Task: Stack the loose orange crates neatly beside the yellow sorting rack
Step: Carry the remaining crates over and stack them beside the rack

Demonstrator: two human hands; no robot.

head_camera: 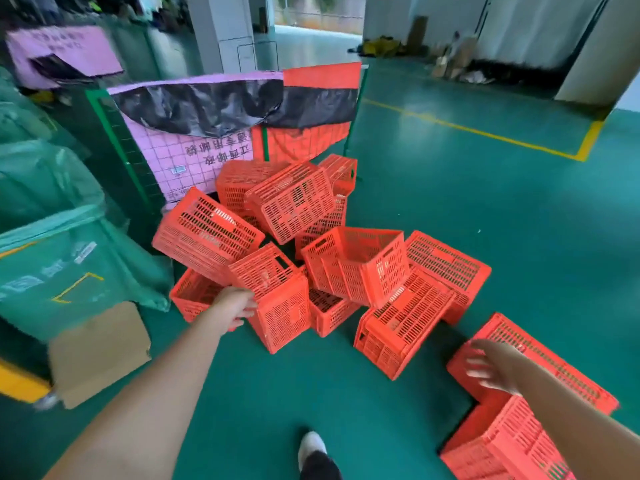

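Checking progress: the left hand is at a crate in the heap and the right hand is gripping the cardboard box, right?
Not quite. In the head view the right hand hovers open over an orange crate at lower right. The cardboard box lies untouched at left. The left hand is at a heap crate.

This is a warehouse or sorting hall. The floor (450, 209) is painted green, with yellow lines (485, 133) marking off bays. Orange plastic crates (291, 202) lie heaped against wire cages (180, 157) hung with pink and orange sheets and black plastic. Big green sacks (52, 244) bulge on the left beside a cardboard box (100, 351). White pillars (225, 29) and more cardboard stand far back.
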